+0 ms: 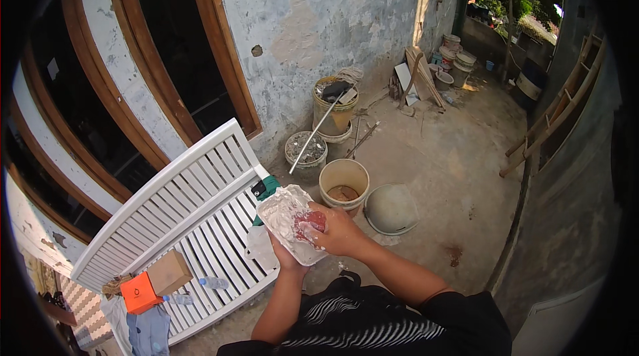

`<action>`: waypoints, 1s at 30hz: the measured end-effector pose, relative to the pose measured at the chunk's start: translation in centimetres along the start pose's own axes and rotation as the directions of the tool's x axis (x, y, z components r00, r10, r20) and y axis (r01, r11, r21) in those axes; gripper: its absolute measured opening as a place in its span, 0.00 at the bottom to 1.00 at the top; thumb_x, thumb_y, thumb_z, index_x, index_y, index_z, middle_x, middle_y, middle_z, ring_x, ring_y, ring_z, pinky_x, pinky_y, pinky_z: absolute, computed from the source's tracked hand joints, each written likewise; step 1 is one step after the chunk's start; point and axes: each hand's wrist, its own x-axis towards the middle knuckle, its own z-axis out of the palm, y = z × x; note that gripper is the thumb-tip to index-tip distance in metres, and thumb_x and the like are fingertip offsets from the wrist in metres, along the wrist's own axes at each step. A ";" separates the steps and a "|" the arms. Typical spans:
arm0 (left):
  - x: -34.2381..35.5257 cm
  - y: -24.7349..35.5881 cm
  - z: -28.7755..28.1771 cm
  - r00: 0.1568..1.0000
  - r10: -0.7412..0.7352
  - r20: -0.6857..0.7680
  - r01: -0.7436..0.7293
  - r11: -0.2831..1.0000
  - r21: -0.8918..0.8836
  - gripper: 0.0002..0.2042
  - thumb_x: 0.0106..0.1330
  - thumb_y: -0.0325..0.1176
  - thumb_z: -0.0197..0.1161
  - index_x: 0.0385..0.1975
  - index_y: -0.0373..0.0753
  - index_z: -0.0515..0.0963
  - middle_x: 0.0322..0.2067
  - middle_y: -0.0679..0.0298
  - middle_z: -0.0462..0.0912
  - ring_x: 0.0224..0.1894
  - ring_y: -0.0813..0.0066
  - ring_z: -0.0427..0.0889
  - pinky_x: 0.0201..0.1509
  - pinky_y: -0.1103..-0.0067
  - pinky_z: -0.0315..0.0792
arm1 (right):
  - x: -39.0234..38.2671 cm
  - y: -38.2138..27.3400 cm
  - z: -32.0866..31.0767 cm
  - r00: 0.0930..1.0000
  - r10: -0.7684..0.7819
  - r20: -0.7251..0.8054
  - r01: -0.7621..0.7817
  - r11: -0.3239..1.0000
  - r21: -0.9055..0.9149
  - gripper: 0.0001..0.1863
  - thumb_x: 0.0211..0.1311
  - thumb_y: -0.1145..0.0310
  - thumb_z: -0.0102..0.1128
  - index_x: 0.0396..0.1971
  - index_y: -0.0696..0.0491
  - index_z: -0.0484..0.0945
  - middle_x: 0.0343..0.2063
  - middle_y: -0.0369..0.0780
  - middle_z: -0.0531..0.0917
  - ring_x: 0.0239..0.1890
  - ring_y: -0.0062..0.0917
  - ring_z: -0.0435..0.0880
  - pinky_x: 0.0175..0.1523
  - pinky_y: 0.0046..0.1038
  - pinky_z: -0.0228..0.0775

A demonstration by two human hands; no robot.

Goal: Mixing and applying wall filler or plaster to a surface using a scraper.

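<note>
My left hand point(287, 260) holds a shallow white tray point(309, 258) from below, fingers mostly hidden under it. Thick white paste point(282, 207) fills the tray and is smeared over its rim. In the fingers of my right hand point(341, 233) is a flat reddish piece point(312, 223), pressed into the paste and spotted with white; its exact kind does not show. Just beyond the tray, a green cloth point(269, 187) lies on the end of a white slatted bench point(216, 239). A whitish plastic bag point(261, 249) hangs near my left wrist.
On the bench sit an orange box point(140, 293), a cardboard box point(169, 272) and plastic bottles point(214, 283). Ahead stand an open bucket point(343, 183), a rubble-filled bucket point(306, 150) and an upturned basin point(391, 209). A wooden ladder point(558, 113) leans against the right wall.
</note>
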 end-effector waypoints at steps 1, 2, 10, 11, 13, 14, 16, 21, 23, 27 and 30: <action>0.0 0.2 0.0 1.000 0.009 0.016 -0.009 1.000 0.009 0.31 0.72 0.59 0.35 0.65 0.43 0.64 0.60 0.58 0.72 0.60 0.58 0.73 0.66 0.64 0.66 | -0.4 -0.4 -0.1 0.999 0.017 0.028 -0.017 1.000 -0.002 0.16 0.59 0.64 0.62 0.43 0.59 0.76 0.21 0.44 0.83 0.25 0.36 0.84 0.36 0.35 0.73; 0.0 0.5 0.0 0.999 0.017 0.032 -0.017 1.000 0.018 0.31 0.72 0.59 0.35 0.65 0.43 0.64 0.60 0.58 0.72 0.60 0.58 0.73 0.65 0.63 0.66 | -0.6 -0.2 -0.3 0.999 0.014 0.034 -0.014 1.000 0.002 0.16 0.59 0.64 0.62 0.43 0.59 0.76 0.21 0.44 0.83 0.25 0.36 0.84 0.36 0.35 0.73; 0.2 1.3 0.9 0.997 0.062 0.043 -0.062 0.998 -0.005 0.33 0.72 0.61 0.35 0.66 0.43 0.63 0.61 0.58 0.71 0.61 0.57 0.72 0.66 0.62 0.66 | 1.0 -0.8 -2.5 0.996 -0.072 0.058 0.071 0.997 0.009 0.15 0.59 0.65 0.62 0.40 0.59 0.76 0.23 0.45 0.83 0.27 0.37 0.84 0.37 0.34 0.73; 0.1 1.4 0.8 0.997 0.055 0.046 -0.055 0.998 -0.006 0.32 0.72 0.60 0.36 0.65 0.44 0.64 0.60 0.58 0.72 0.61 0.58 0.72 0.66 0.63 0.65 | 1.6 -1.5 -2.5 0.996 0.028 0.081 -0.037 0.992 0.119 0.16 0.58 0.65 0.62 0.42 0.59 0.76 0.26 0.48 0.83 0.29 0.40 0.84 0.37 0.35 0.74; 0.1 1.0 0.9 0.996 0.075 0.049 -0.075 0.997 -0.005 0.31 0.72 0.59 0.36 0.65 0.44 0.64 0.60 0.58 0.72 0.61 0.58 0.72 0.66 0.63 0.65 | 2.2 -1.8 -1.7 0.994 0.029 0.105 -0.041 0.993 0.113 0.17 0.57 0.66 0.61 0.44 0.59 0.76 0.27 0.50 0.83 0.32 0.44 0.83 0.39 0.37 0.74; 0.1 0.9 0.9 0.995 0.086 0.055 -0.086 0.996 -0.002 0.31 0.72 0.59 0.36 0.65 0.44 0.65 0.60 0.59 0.73 0.60 0.59 0.73 0.66 0.63 0.65 | 2.5 -1.9 -1.4 0.992 0.035 0.122 -0.049 0.993 0.107 0.19 0.56 0.68 0.61 0.47 0.60 0.75 0.29 0.53 0.83 0.35 0.48 0.83 0.40 0.38 0.74; 0.2 1.3 0.8 0.996 0.084 0.034 -0.083 0.996 -0.034 0.30 0.72 0.58 0.37 0.64 0.44 0.65 0.59 0.59 0.73 0.60 0.59 0.73 0.65 0.64 0.66 | 2.2 -1.3 -0.6 0.992 -0.040 0.123 0.035 0.999 0.039 0.19 0.57 0.65 0.62 0.46 0.60 0.76 0.26 0.50 0.83 0.31 0.43 0.84 0.39 0.37 0.74; 0.3 3.0 -0.2 0.992 0.124 0.014 -0.124 0.992 -0.031 0.30 0.72 0.59 0.36 0.64 0.43 0.65 0.60 0.59 0.73 0.60 0.58 0.73 0.65 0.63 0.66 | 1.7 -1.6 -0.9 0.974 -0.057 0.220 0.061 0.998 -0.008 0.18 0.59 0.63 0.62 0.45 0.58 0.76 0.22 0.46 0.83 0.27 0.37 0.84 0.37 0.35 0.74; 0.3 3.5 -0.4 0.987 0.160 0.002 -0.160 0.987 0.007 0.31 0.72 0.60 0.36 0.65 0.43 0.64 0.60 0.58 0.72 0.60 0.57 0.73 0.65 0.63 0.66 | 2.2 -1.9 -1.7 0.925 -0.040 0.378 0.031 0.999 0.030 0.16 0.60 0.63 0.62 0.43 0.58 0.77 0.21 0.46 0.83 0.26 0.39 0.84 0.37 0.36 0.74; 0.4 3.7 -0.1 0.991 0.135 0.024 -0.134 0.991 -0.031 0.31 0.72 0.60 0.37 0.65 0.44 0.64 0.61 0.59 0.71 0.61 0.56 0.71 0.66 0.62 0.65 | 2.9 -2.2 -2.4 0.946 -0.103 0.307 0.108 0.994 0.001 0.15 0.60 0.63 0.63 0.41 0.58 0.78 0.24 0.47 0.83 0.28 0.41 0.84 0.37 0.35 0.73; 0.0 3.8 0.7 0.987 0.138 0.079 -0.134 0.990 -0.048 0.32 0.72 0.60 0.36 0.66 0.44 0.63 0.62 0.58 0.70 0.62 0.55 0.71 0.67 0.61 0.64 | 3.1 -2.0 -2.8 0.980 -0.103 0.169 0.122 0.986 -0.111 0.15 0.58 0.63 0.64 0.38 0.57 0.78 0.28 0.48 0.83 0.32 0.44 0.83 0.38 0.36 0.73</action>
